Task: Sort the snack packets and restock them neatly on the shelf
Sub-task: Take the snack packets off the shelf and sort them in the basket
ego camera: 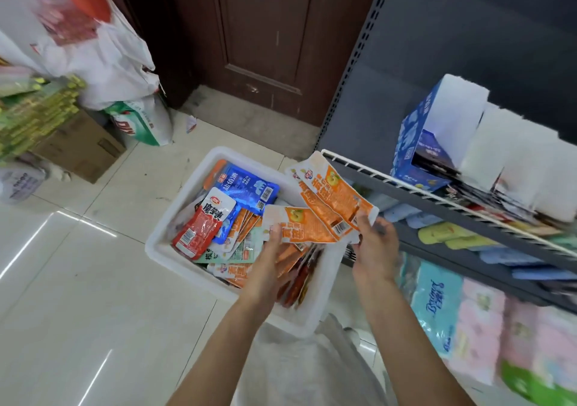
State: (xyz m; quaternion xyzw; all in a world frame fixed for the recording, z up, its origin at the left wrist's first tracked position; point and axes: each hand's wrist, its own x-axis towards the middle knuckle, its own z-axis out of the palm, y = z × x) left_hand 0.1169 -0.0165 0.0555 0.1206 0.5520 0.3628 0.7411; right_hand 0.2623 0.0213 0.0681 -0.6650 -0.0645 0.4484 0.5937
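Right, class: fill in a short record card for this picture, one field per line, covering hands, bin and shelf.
left hand: pinches one orange snack packet
right hand: grips a fan of orange packets
white bin: holds mixed packets, including a red packet and a blue packet
wire-edged shelf: to the right of the bin

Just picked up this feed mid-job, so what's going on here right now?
A person is sorting snack packets out of a white bin on the floor beside a shelf. The right hand holds a few orange packets fanned out above the bin's edge, and the left hand pinches another orange packet next to them. A red packet, a blue packet and more orange ones are in the bin. None of the held packets is on the shelf yet.
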